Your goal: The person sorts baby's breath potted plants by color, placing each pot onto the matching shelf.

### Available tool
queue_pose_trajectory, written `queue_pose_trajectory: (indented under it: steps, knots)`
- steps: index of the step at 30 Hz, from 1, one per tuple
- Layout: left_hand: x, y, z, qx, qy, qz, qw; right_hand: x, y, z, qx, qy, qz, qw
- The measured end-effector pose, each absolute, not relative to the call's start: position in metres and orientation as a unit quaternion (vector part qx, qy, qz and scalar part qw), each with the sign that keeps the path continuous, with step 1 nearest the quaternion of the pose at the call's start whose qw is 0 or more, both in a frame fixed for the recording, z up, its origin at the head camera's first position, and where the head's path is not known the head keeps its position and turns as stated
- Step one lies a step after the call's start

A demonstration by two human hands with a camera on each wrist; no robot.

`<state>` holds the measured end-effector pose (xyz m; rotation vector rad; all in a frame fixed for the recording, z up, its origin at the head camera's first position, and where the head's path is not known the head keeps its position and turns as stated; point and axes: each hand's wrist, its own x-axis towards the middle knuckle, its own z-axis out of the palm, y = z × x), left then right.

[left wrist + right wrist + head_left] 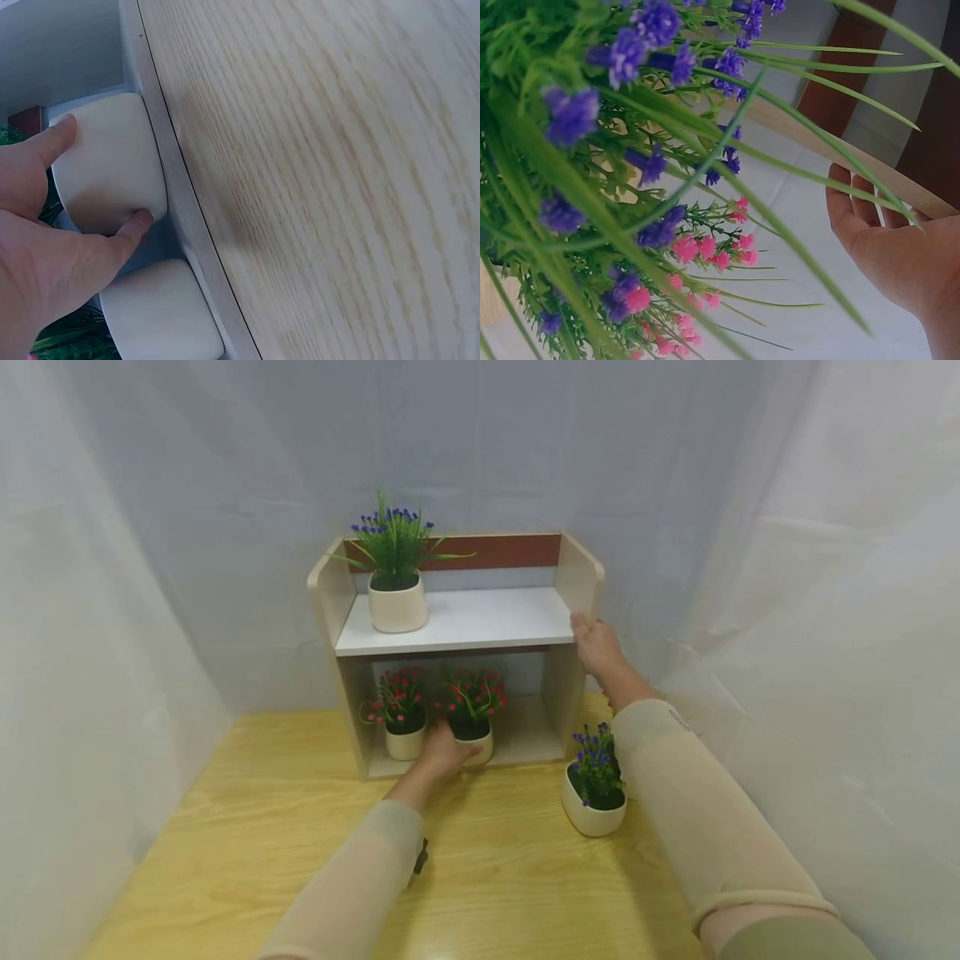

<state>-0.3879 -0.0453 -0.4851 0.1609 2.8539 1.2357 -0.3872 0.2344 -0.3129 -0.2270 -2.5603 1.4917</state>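
Observation:
My left hand (444, 753) reaches into the lower level of a small two-level shelf (480, 643). Its thumb and a finger grip a cream pot (112, 165) of pink-red flowers (472, 693) from both sides. Just left of it stands another cream pot (406, 743) with similar red flowers. Higher up, my right hand (600, 647) holds the front edge of the shelf's right side panel (581, 572). In the right wrist view, purple flowers (656, 30) and grass blades partly cover the area before that hand.
On the upper board stands a cream pot (398, 604) with purple flowers and long grass. Another purple-flowered pot (594, 810) sits on the wooden table (495, 877) right of the shelf. Pink flowers (705, 247) show behind it, their pot mostly hidden. White sheeting (247, 527) hangs around.

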Motion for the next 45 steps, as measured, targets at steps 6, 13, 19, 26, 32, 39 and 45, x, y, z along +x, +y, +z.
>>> queue_pose_trajectory:
  steps: [6, 13, 19, 26, 32, 39, 45]
  knots:
    - [-0.386, -0.047, -0.486, 0.051, 0.923, 0.382, 0.019, -0.388, 0.232, -0.313, -0.075, -0.853, 0.512, 0.075]
    - [-0.39, -0.05, -0.496, 0.057, 0.912, 0.407, 0.01, -0.391, 0.231, -0.317, -0.078, -0.84, 0.533, 0.063]
    - [-0.416, -0.056, -0.532, 0.086, 0.903, 0.42, -0.026, -0.39, 0.234, -0.324, -0.067, -0.828, 0.554, 0.054]
    - [-0.403, -0.065, -0.532, 0.15, 0.89, 0.417, -0.106, -0.381, 0.237, -0.33, -0.052, -0.816, 0.575, 0.037]
    - [-0.347, -0.074, -0.469, 0.135, 0.903, 0.406, -0.051, -0.364, 0.238, -0.326, -0.037, -0.811, 0.582, 0.042]
    - [-0.304, -0.095, -0.426, 0.135, 0.895, 0.423, -0.05, -0.336, 0.238, -0.321, -0.038, -0.792, 0.608, 0.049]
    - [-0.3, -0.118, -0.409, 0.156, 0.866, 0.459, -0.118, -0.304, 0.244, -0.326, -0.036, -0.795, 0.602, 0.064]
